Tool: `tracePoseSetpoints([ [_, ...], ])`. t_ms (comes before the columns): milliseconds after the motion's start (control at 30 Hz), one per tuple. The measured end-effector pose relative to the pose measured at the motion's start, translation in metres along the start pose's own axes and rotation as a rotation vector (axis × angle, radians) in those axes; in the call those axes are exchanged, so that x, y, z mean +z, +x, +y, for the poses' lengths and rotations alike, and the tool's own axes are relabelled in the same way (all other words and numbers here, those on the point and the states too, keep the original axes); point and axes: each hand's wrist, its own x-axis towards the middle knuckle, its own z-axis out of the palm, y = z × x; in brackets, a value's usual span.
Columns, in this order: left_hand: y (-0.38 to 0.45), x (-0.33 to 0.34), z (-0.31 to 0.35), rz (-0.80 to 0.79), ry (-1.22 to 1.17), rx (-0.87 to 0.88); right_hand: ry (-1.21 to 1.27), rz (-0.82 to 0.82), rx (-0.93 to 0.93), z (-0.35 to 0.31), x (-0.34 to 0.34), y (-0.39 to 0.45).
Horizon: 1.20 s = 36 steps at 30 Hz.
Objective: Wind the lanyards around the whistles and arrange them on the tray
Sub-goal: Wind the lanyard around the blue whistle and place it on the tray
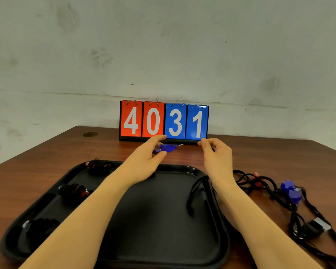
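Both bare forearms are stretched forward from the lower edge of the view and held side by side, slightly converging. The left hand (150, 156) is raised, its thumb and fingers curled in a pinch round a blue whistle (166, 148). The right hand (215, 152) is held level with it, a little apart, fingers curled inward, index and thumb brought together at the tips.

A bare recording room: stained wall (163, 45), wooden table (260, 152), numbered flip scoreboard (164, 122).

Wooden table (260, 152): black tray (163, 265), scoreboard (164, 121), tangled whistles (291, 193).
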Motion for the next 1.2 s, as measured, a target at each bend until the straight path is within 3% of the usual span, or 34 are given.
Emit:
tracePoseSetpoints([
  [100, -0.001, 0.001, -0.002, 0.085, -0.031, 0.001, -0.013, -0.002, 0.003, 0.003, -0.004, 0.001],
  [300, -0.004, 0.0, -0.004, 0.203, 0.13, 0.086, -0.032, -0.007, -0.014, 0.005, -0.005, 0.0],
  [467, -0.005, -0.002, -0.002, 0.211, 0.16, 0.11, -0.054, 0.018, -0.05, 0.006, -0.005, 0.0],
  [600, -0.006, -0.002, 0.004, 0.186, -0.189, -0.053, -0.056, -0.008, -0.049, 0.007, -0.006, 0.001],
  [800, -0.01, 0.003, 0.01, 0.152, -0.734, -0.166, -0.076, -0.114, -0.066, 0.006, -0.001, 0.001],
  [933, -0.009, 0.009, 0.013, 0.154, -0.955, -0.227, -0.159, -0.28, -0.126, 0.007, 0.006, -0.006],
  [1067, -0.01, 0.011, 0.01, 0.242, -0.841, -0.214, -0.373, -0.437, -0.296, 0.007, 0.016, -0.015],
  [1200, -0.008, 0.008, 0.005, 0.346, -0.595, -0.184, -0.39, -0.552, -0.402, -0.001, 0.019, -0.021],
])
